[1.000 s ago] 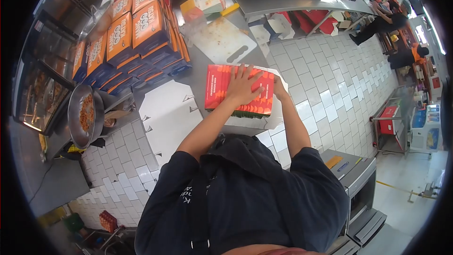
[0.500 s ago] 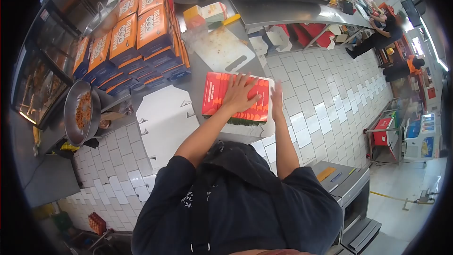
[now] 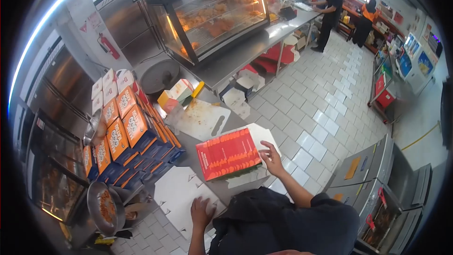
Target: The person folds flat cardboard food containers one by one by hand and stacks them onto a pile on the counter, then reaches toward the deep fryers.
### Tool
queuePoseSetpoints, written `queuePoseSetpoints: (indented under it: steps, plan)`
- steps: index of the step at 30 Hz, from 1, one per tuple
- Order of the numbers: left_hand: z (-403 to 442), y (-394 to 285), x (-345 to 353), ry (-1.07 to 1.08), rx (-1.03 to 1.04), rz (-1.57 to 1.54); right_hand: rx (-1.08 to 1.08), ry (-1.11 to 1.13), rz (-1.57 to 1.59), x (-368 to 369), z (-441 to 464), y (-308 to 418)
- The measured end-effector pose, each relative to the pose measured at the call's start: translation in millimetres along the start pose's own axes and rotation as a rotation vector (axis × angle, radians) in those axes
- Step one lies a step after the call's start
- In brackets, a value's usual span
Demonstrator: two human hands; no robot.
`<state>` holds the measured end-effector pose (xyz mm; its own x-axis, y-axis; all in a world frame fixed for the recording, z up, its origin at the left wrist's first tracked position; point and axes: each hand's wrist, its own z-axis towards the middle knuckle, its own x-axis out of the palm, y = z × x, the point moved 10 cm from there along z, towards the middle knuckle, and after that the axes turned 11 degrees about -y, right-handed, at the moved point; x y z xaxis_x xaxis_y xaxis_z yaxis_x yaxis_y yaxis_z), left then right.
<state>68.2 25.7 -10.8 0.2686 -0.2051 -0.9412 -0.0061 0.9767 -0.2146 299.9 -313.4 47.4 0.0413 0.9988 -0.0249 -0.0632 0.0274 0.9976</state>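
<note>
A red carton [image 3: 228, 154] with an orange pattern lies on the metal counter, and a white cardboard flap [image 3: 262, 137] sticks out past its right side. My right hand [image 3: 271, 158] is at that flap, close to the carton's right end, with its fingers bent and apart. Lower left, my left hand [image 3: 202, 213] rests on a flat white cardboard blank [image 3: 179, 191], its fingers stretched over the surface. Whether the right fingertips press on the flap is hard to see.
Orange and blue boxes [image 3: 127, 134] are stacked at left, beside a pan of food [image 3: 107, 210]. A stained white cutting board [image 3: 200, 119] lies behind the carton. A heated display case [image 3: 214, 16] stands at the back. Two people [image 3: 329, 12] are farther off. Steel appliances stand at right.
My left hand has left the top of the red carton and moved down-left onto the white blank. My right hand stays by the carton's right end, fingers now bent. The view has tilted up.
</note>
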Motion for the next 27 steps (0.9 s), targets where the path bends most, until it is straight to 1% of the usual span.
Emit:
queuePoseSetpoints:
  steps: [1, 2, 4, 5, 6, 8, 9, 10, 12, 13, 14, 16, 17, 19, 20, 22, 24, 25, 26, 27]
  plan:
    - [11.9, -1.2, -0.3, 0.102, -0.016, -0.109, -0.032, 0.074, -0.046, 12.8, 0.0, 23.4]
    - [16.8, -4.5, 2.4, 0.192, -0.040, -0.219, -0.035, 0.083, -0.030, 17.2, 2.5, 46.1]
    - [10.4, -13.9, 9.8, 0.199, -0.037, -0.178, -0.366, 0.135, -0.382, 31.8, 1.9, 98.5]
    - [8.8, -20.1, 20.6, 0.216, -0.020, -0.153, -0.533, 0.103, -0.536, 35.3, 3.1, 107.1]
    - [10.7, -21.3, 31.2, 0.233, 0.001, -0.126, -0.544, 0.106, -0.522, 38.0, 3.0, 112.6]
    - [1.4, -9.8, 54.1, 0.237, 0.010, -0.193, -0.578, -0.052, -0.832, 27.7, 6.5, 129.0]
    - [1.6, -9.5, 53.8, 0.236, -0.012, -0.212, -0.583, -0.088, -0.844, 22.3, 6.3, 130.0]
    - [3.2, -8.1, 47.7, 0.228, -0.009, -0.196, -0.588, -0.095, -0.827, 20.0, 4.5, 132.3]
    - [6.8, -11.3, 35.9, 0.250, -0.024, -0.341, -0.407, -0.052, -0.790, 13.1, 8.2, 123.4]
    - [13.0, -13.5, 26.9, 0.302, -0.069, -0.345, -0.443, -0.049, -0.822, 15.2, 4.1, 129.2]
    - [11.5, -6.0, 31.5, 0.299, -0.074, -0.343, -0.447, -0.044, -0.819, 17.6, 1.1, 133.5]
    - [15.7, -7.8, 21.6, 0.169, 0.039, -0.544, -0.516, 0.017, -0.885, 29.0, -7.5, 145.1]
    - [10.9, -2.7, 22.6, 0.168, 0.035, -0.546, -0.517, 0.021, -0.886, 32.7, -9.8, 149.2]
    - [13.4, 12.3, 2.8, 0.197, -0.337, -0.875, -0.629, 0.063, -0.751, 51.8, -23.2, 168.5]
    - [14.4, 11.4, -13.4, 0.197, -0.333, -0.872, -0.630, 0.059, -0.748, 61.3, -30.8, 175.5]
    - [12.4, 49.6, -54.6, -0.116, -0.717, -1.000, -0.103, 0.342, -0.027, 96.8, -46.2, 157.6]
    - [14.0, 60.9, -108.8, -0.488, -0.758, -1.211, 0.028, 0.589, 0.318, 147.0, -75.3, 137.6]
    - [20.7, 54.7, -128.1, -0.480, -0.758, -1.214, -0.032, 0.675, 0.189, 166.9, -96.5, 148.3]
    - [21.3, 54.7, -156.8, -0.668, -0.791, -1.317, -0.088, 0.763, 0.056, 185.7, -118.9, 157.5]
    - [16.8, 53.0, -179.5, -0.864, -0.826, -1.414, -0.200, 0.823, 0.006, 200.8, -140.8, 161.0]
